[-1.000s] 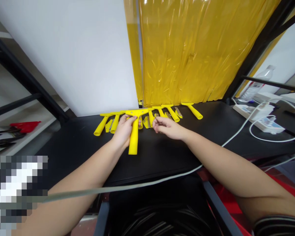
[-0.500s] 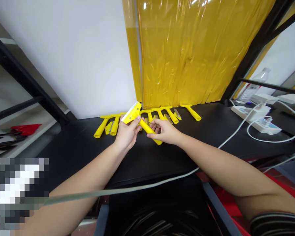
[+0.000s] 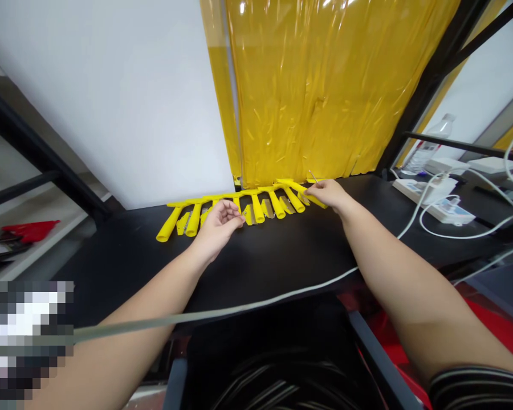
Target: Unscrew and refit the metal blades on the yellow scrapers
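A row of yellow scrapers [image 3: 256, 208] lies along the back of the black table, hollow handles towards me. Small yellow plates and metal blades [image 3: 267, 207] lie between the handles. At the row's right end, my right hand [image 3: 332, 193] is closed on the handle of a scraper [image 3: 300, 188] that slants across the others. A thin metal rod [image 3: 313, 177] sticks up from the same fingers; its kind is unclear. My left hand [image 3: 219, 229] hovers before the row's middle, fingers loosely curled and apart, nothing visible in it. It hides some scrapers behind it.
Behind the row stand a white panel [image 3: 111, 102] and yellow plastic film [image 3: 325, 97]. A power strip [image 3: 447, 209] with white cables and a plastic bottle [image 3: 427, 145] are at the right. A pale cable [image 3: 256, 304] crosses in front of me. Black frame bars [image 3: 431, 97] flank the table.
The scraper held up in both hands has left my left hand and is now low over the row's right end in my right hand. My right hand moved right and away from me.
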{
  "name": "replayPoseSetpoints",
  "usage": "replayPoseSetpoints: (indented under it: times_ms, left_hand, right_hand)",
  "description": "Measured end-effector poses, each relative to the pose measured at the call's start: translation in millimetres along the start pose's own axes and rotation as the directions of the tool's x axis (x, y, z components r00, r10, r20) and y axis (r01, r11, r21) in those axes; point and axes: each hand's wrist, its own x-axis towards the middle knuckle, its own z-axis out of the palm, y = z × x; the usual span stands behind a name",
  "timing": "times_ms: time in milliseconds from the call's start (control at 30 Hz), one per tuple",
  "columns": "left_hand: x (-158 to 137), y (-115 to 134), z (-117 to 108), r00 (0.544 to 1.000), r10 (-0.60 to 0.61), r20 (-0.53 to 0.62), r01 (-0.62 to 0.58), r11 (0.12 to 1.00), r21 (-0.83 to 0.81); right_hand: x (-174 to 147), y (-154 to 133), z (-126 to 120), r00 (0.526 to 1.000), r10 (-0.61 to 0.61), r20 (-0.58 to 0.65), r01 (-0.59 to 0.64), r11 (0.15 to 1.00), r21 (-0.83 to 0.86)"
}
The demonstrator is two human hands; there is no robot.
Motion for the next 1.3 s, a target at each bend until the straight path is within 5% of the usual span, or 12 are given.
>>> replayPoseSetpoints:
  times_ms: [300,1100,1300]
  left_hand:
    - [0.1,0.4,-0.7,0.997,0.053,0.057,-0.06,0.992,0.115]
    - [-0.8,2.3,0.7,0.992,0.013,0.124,-0.034,0.985,0.167]
    - [-1.0,4.9,1.8,0.993,0.017,0.117,-0.038,0.984,0.177]
  right_hand:
    - [25.1,12.4,5.6,0.998,0.051,-0.046,-0.066,0.903,-0.424]
    - [23.3,5.6,22.7,0.994,0.052,-0.095,-0.095,0.841,-0.533]
    - [15.4,0.8,18.0,0.978,-0.173,-0.119,0.084,0.843,-0.531]
